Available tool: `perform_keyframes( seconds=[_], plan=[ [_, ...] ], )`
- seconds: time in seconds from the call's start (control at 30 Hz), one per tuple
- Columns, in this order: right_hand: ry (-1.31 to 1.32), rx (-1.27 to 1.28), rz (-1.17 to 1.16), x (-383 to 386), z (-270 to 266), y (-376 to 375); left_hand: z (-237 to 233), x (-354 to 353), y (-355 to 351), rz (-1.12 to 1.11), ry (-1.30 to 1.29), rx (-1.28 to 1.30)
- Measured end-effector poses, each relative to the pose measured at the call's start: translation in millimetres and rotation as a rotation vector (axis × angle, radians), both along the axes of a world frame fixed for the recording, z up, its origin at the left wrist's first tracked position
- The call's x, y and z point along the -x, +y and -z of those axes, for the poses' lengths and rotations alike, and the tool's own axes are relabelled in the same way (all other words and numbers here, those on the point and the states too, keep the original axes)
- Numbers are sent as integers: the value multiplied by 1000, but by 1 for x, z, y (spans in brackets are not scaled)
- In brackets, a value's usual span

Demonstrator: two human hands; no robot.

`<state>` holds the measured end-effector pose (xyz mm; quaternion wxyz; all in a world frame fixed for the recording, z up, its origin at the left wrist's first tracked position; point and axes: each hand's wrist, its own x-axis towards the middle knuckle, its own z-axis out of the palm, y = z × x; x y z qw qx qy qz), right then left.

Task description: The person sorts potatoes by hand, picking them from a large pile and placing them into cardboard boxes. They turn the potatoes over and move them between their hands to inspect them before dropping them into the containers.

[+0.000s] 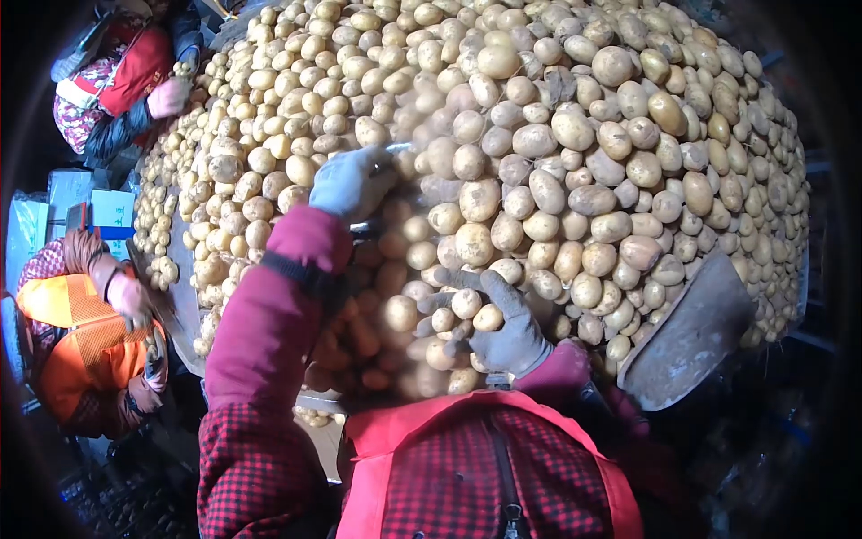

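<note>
A large heap of potatoes (570, 130) spreads in front of me. My left hand (353, 182), in a light grey-blue glove, is closed over the middle of the heap. Shiny metallic glints show at both sides of its fist, but I cannot make out what it grips. Nearer my body, my right hand (514, 334), in a darker grey glove, curls its fingers round several small potatoes (466, 304). Between and below the hands, more potatoes (400, 313) look blurred, and some lie in the shadow of my left arm.
A grey, worn metal scoop-like sheet (691, 332) leans on the heap at the right. Two people work at the left, one in an orange vest (85, 328), the other with a pink-gloved hand (168, 97) at the potatoes. Light-blue boxes (112, 208) stand between them.
</note>
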<state>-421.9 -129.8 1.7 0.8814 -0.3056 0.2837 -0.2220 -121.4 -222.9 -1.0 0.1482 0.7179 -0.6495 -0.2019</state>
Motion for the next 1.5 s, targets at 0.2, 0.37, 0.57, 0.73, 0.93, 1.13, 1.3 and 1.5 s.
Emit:
perform_keyframes(
  seconds=[0.2, 0.37, 0.57, 0.73, 0.93, 1.13, 1.3, 1.5],
  plan=[
    [-208, -424, 85, 2, 13, 1, -79, 52, 77, 363, 567, -88],
    [-84, -333, 46, 3, 15, 0, -31, 29, 94, 188, 15, 5],
    [-239, -532, 14, 2, -4, -2, -51, 22, 117, 462, 47, 78],
    [-314, -602, -4, -1, 2, 1, -54, 17, 95, 264, 19, 38],
    [-93, -277, -41, 2, -11, -3, -51, 28, 51, 212, 136, -428],
    [-192, -450, 47, 10, 28, 7, -49, 3, 69, 361, 262, -353],
    [32, -402, 10, 4, 8, -5, -56, 1, 66, 317, 261, -468],
    [-91, -151, -45, 7, 12, -3, -14, 16, 49, 449, -168, -57]
  ],
)
